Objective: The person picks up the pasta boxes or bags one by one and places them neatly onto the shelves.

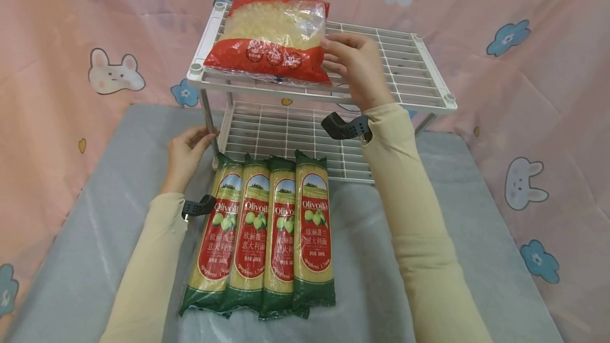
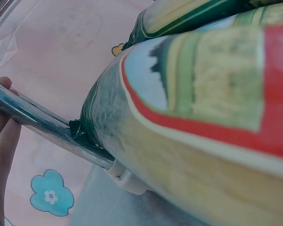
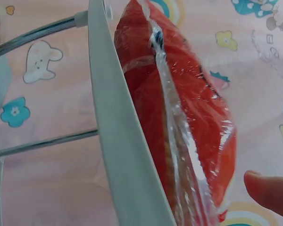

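Pasta bag (image 1: 276, 28) lies on the left part of the rack's (image 1: 405, 65) top tier. Judged from this, its placing looks nearly done; whatever squaring-up is left seems slight. Four packs (image 1: 256, 237) of spaghetti lie before the rack, on neither tier. The bag's window faces up, its lower red band toward the rack's front rim; its long axis seems to run roughly along the rack's length. At the bag's right edge, the right hand (image 1: 355, 65) has loose, extended fingers and no closed grip. The left hand (image 1: 186, 152) holds the rack's front-left post (image 1: 208, 115), fingers wrapped round it.
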Tool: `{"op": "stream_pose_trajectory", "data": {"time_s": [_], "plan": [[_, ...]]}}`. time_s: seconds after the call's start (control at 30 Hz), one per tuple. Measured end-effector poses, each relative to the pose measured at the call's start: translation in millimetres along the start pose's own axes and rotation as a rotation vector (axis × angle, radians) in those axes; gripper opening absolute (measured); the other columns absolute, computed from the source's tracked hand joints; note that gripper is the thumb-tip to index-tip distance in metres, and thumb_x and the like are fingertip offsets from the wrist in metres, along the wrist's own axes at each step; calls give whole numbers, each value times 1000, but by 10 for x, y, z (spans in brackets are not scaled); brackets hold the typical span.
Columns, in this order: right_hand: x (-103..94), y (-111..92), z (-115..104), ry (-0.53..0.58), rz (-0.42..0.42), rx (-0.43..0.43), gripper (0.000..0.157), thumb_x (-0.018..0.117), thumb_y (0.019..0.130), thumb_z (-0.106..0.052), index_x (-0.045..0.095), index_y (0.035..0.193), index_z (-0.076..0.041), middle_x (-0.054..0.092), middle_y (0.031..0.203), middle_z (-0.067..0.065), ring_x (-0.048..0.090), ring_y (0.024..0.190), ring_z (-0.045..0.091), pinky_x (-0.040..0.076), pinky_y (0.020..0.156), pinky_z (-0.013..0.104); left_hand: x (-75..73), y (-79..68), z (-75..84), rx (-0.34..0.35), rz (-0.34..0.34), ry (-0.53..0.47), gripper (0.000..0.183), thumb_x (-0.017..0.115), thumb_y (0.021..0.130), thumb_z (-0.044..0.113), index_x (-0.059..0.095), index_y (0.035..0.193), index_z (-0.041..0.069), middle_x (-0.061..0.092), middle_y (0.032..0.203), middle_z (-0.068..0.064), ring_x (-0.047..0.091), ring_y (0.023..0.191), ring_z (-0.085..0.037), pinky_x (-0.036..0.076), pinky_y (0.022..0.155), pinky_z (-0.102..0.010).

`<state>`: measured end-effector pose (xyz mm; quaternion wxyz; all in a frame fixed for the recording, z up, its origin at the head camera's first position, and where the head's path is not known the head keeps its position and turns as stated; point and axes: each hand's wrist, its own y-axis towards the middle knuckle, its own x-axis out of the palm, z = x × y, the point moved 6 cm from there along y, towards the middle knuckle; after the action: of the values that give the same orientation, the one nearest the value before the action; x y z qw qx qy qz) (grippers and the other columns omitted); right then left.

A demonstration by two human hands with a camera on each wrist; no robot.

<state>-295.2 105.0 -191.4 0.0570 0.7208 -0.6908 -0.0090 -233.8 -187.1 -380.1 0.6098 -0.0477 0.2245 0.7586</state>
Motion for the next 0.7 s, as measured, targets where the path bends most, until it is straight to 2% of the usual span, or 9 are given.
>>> {"op": "stream_pose_trajectory", "data": {"time_s": [0.2, 0.37, 0.47, 0.63, 0.7], "plan": [[-169, -191, -28, 68, -11, -40, 29, 61, 88, 3, 55, 115, 12, 61, 101, 17, 63, 92, 28, 53, 88, 30, 4, -1, 24, 3, -5, 4, 27, 59, 95, 19, 66, 114, 1, 67, 112, -12, 63, 103, -18, 51, 92, -33], [-247, -339, -59, 135, -36, -91, 24, 61, 86, 5, 57, 110, 11, 63, 96, 18, 64, 91, 30, 55, 85, 31, 0, -7, 41, 4, -5, -15, 26, 59, 95, 16, 65, 114, 1, 67, 113, -12, 61, 107, -24, 49, 95, -35], [-270, -429, -64, 174, -56, -102, 27, 63, 86, 5, 57, 110, 12, 63, 97, 19, 65, 91, 30, 55, 84, 31, 0, -10, 37, 1, -1, -15, 26, 60, 94, 16, 65, 114, 1, 67, 113, -12, 62, 106, -22, 49, 94, -35], [-322, -577, -28, 240, -82, -112, 32, 63, 86, 5, 53, 114, 16, 64, 97, 20, 65, 90, 28, 55, 84, 31, 7, -7, 9, -4, 4, -20, 26, 60, 94, 16, 65, 114, 0, 67, 113, -13, 62, 101, -8, 51, 92, -30], [-365, -641, 1, 249, -89, -127, 32, 61, 87, 5, 53, 115, 17, 64, 96, 20, 65, 90, 28, 55, 84, 31, 10, -8, 7, -5, 6, -23, 26, 60, 94, 16, 65, 114, 0, 67, 113, -13, 62, 101, -9, 51, 92, -30]]}}
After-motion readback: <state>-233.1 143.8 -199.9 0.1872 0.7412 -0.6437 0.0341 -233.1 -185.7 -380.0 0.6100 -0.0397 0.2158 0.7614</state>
